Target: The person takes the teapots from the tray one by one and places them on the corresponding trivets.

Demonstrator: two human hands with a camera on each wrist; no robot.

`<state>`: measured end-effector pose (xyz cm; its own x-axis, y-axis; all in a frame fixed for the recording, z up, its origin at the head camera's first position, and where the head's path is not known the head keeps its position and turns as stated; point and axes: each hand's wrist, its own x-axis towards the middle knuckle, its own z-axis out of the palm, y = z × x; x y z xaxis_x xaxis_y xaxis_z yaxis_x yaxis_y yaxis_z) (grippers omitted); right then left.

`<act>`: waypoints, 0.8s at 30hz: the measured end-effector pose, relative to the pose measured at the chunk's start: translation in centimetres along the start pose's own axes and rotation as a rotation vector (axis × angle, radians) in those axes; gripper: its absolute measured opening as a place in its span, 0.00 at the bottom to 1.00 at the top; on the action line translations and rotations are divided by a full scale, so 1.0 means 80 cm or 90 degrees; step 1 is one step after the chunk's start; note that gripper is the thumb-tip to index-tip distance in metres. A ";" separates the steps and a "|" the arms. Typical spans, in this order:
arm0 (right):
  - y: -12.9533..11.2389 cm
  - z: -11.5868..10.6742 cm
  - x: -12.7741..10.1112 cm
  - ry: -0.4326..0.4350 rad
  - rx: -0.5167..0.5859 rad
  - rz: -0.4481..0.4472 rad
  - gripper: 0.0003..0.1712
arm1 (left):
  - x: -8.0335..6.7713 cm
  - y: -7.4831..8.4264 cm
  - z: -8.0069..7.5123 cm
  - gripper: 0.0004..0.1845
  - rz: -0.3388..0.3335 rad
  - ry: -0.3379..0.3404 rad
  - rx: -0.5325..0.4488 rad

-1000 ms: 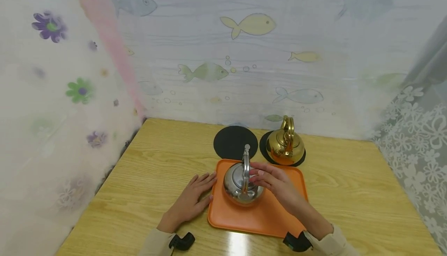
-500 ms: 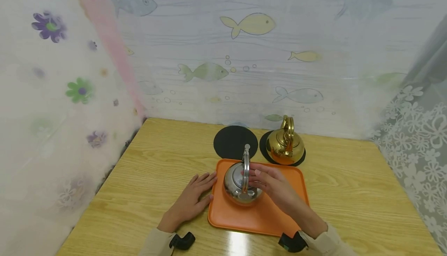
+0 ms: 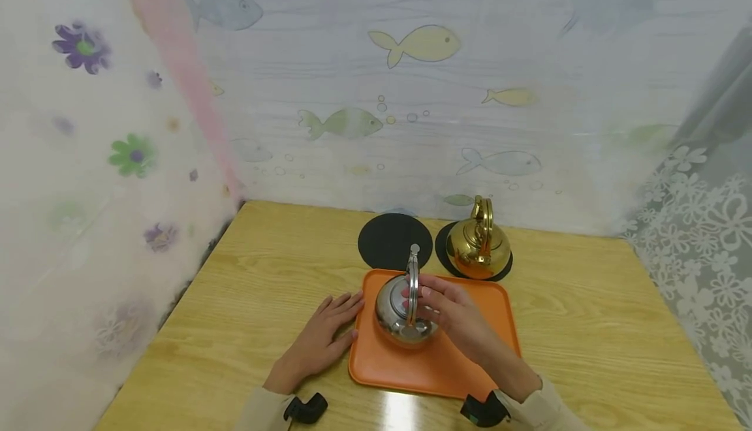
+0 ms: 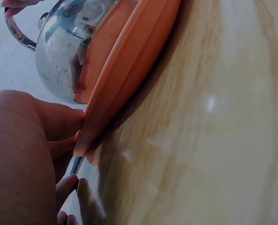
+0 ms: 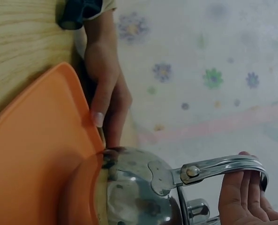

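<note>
A silver kettle (image 3: 395, 313) stands on the orange tray (image 3: 464, 349), its handle (image 3: 414, 274) upright. My right hand (image 3: 449, 310) reaches in from the right, its straight fingers (image 5: 242, 194) lying against the top of the handle (image 5: 218, 166). My left hand (image 3: 323, 339) lies flat on the table, with its fingertips touching the tray's left edge (image 4: 129, 61). In the left wrist view the kettle (image 4: 59, 51) sits just behind that edge. The right wrist view shows the kettle's body (image 5: 134, 192) and the left hand (image 5: 106, 89) beside the tray (image 5: 35, 154).
A gold kettle (image 3: 478, 248) stands on a round black mat behind the tray at the right. A second black mat (image 3: 388, 238) lies bare to its left. Patterned curtains close the wooden table (image 3: 587, 326) on three sides.
My right hand has slid a little left, closer onto the silver kettle's handle. The left hand and the tray have stayed put.
</note>
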<state>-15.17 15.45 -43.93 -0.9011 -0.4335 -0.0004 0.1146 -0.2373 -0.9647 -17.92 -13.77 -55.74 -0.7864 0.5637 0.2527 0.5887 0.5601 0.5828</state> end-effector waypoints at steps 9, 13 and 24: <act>0.002 0.002 0.005 0.041 -0.038 0.015 0.34 | 0.000 -0.001 0.000 0.30 -0.007 -0.006 0.001; 0.004 0.002 0.007 0.062 -0.064 0.005 0.33 | 0.000 -0.001 0.000 0.30 -0.007 -0.006 0.000; 0.013 0.008 0.018 0.121 -0.087 -0.022 0.26 | 0.000 0.002 0.000 0.29 0.008 0.007 0.006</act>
<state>-16.10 14.04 -44.74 -0.9677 -0.2519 -0.0037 0.0361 -0.1239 -0.9916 -17.80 -13.67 -55.68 -0.7811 0.5641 0.2676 0.5999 0.5593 0.5720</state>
